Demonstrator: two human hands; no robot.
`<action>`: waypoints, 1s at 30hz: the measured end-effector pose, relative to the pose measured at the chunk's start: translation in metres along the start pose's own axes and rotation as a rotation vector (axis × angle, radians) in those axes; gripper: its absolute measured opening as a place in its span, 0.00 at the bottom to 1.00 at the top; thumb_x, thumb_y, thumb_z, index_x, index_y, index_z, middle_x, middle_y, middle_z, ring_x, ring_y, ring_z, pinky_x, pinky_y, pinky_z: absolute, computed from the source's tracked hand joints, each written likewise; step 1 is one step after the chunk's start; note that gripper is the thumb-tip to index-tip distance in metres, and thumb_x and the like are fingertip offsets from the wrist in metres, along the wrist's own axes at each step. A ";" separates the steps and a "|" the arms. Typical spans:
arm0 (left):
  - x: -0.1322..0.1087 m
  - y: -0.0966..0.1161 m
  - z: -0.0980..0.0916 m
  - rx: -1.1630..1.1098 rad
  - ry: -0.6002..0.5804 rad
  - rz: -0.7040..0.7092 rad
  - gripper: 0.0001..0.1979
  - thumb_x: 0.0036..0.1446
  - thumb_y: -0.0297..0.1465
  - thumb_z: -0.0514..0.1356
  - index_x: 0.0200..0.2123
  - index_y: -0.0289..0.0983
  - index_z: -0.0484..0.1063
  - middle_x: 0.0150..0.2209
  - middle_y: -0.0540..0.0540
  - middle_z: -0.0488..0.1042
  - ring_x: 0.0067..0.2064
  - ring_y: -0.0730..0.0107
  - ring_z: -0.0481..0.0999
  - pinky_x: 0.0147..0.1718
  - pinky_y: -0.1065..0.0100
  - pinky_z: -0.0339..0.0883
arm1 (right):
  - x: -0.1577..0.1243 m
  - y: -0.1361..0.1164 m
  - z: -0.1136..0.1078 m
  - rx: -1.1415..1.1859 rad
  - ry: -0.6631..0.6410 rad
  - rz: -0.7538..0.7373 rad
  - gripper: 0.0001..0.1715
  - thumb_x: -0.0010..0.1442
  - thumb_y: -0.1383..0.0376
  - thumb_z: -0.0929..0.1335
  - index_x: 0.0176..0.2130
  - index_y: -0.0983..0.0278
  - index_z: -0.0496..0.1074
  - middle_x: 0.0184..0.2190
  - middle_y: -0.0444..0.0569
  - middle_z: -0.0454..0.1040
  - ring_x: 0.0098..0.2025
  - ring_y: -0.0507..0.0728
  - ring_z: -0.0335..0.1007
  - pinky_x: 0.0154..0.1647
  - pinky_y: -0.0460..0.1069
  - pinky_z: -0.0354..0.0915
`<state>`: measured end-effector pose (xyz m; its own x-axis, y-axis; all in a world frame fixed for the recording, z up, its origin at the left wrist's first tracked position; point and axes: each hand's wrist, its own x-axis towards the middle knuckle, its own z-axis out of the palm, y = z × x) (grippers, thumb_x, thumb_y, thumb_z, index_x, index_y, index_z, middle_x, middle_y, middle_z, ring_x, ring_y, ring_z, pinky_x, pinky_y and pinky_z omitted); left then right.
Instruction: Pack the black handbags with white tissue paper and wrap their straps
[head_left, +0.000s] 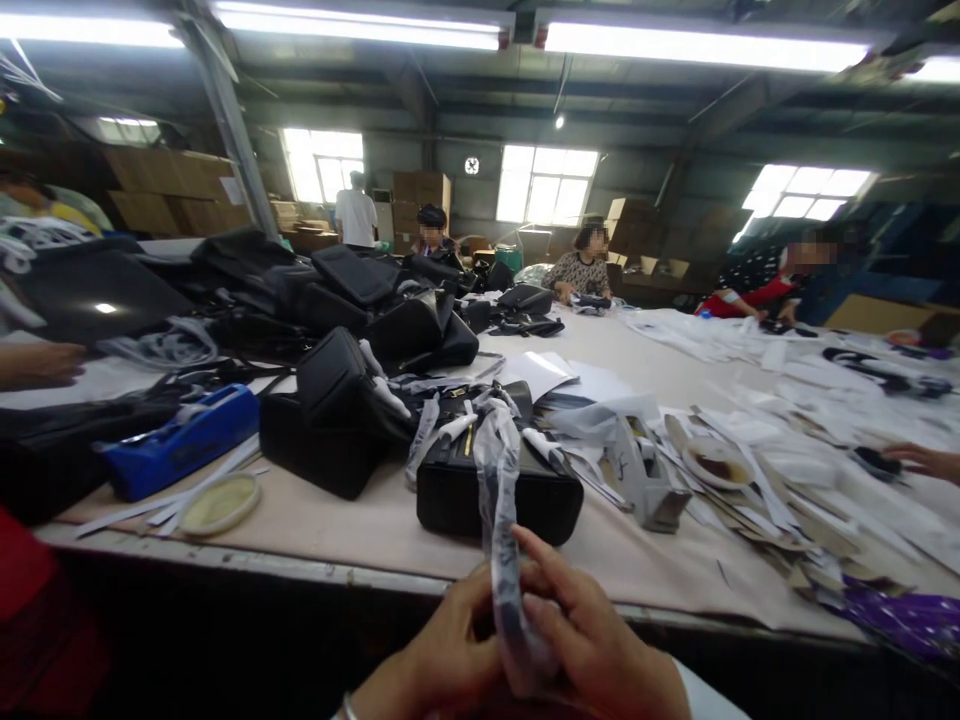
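Observation:
In front of me a black handbag (450,490) lies on the table, with white wrapping around parts of its handles and a gold zip on top. From it a strap in clear plastic wrapping (504,500) runs toward me, over the table edge. My left hand (450,640) is closed around the wrapped strap from the left. My right hand (592,630) grips the same strap from the right, its index finger stretched along the plastic. The strap's near end hangs between my two hands, partly hidden by the fingers.
Several black bags (352,300) are heaped at the left. A blue tape dispenser (184,440) and a tape roll (219,503) lie left of me; a grey tape dispenser (651,480) and cardboard scraps (757,500) lie right. Co-workers' hands (926,460) reach in from both sides.

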<state>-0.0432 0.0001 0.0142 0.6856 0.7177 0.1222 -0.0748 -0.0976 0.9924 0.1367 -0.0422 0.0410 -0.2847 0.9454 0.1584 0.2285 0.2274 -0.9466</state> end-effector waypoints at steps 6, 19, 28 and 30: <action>-0.005 0.051 -0.006 -0.301 -0.231 -0.179 0.17 0.55 0.38 0.69 0.45 0.36 0.80 0.45 0.43 0.78 0.50 0.50 0.75 0.52 0.59 0.68 | 0.016 0.002 -0.009 -0.638 0.296 -0.205 0.17 0.65 0.64 0.65 0.52 0.65 0.73 0.32 0.51 0.76 0.34 0.59 0.72 0.38 0.55 0.68; -0.017 0.110 -0.050 -0.300 -0.043 -0.082 0.21 0.63 0.48 0.61 0.35 0.34 0.77 0.21 0.47 0.71 0.18 0.76 0.65 0.19 0.75 0.57 | 0.034 0.056 0.021 -0.766 -0.060 0.171 0.31 0.56 0.64 0.69 0.58 0.69 0.70 0.51 0.61 0.74 0.51 0.69 0.68 0.55 0.61 0.62; 0.014 0.122 -0.161 -0.263 0.703 -0.063 0.20 0.45 0.41 0.74 0.31 0.31 0.76 0.20 0.57 0.61 0.17 0.85 0.56 0.19 0.76 0.60 | 0.014 0.020 -0.037 -0.205 0.272 0.047 0.07 0.62 0.66 0.65 0.33 0.64 0.71 0.26 0.45 0.70 0.29 0.54 0.66 0.30 0.47 0.64; 0.023 0.084 -0.163 -0.212 0.766 -0.177 0.23 0.42 0.43 0.75 0.31 0.31 0.75 0.21 0.56 0.64 0.17 0.83 0.59 0.18 0.75 0.59 | 0.010 0.007 -0.077 -0.047 0.608 0.029 0.10 0.62 0.59 0.69 0.38 0.63 0.73 0.25 0.44 0.71 0.27 0.53 0.66 0.28 0.46 0.65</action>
<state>-0.1517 0.1211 0.1025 0.0201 0.9903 -0.1376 -0.1995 0.1389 0.9700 0.2072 -0.0134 0.0578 0.3014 0.9121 0.2779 0.2731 0.1966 -0.9417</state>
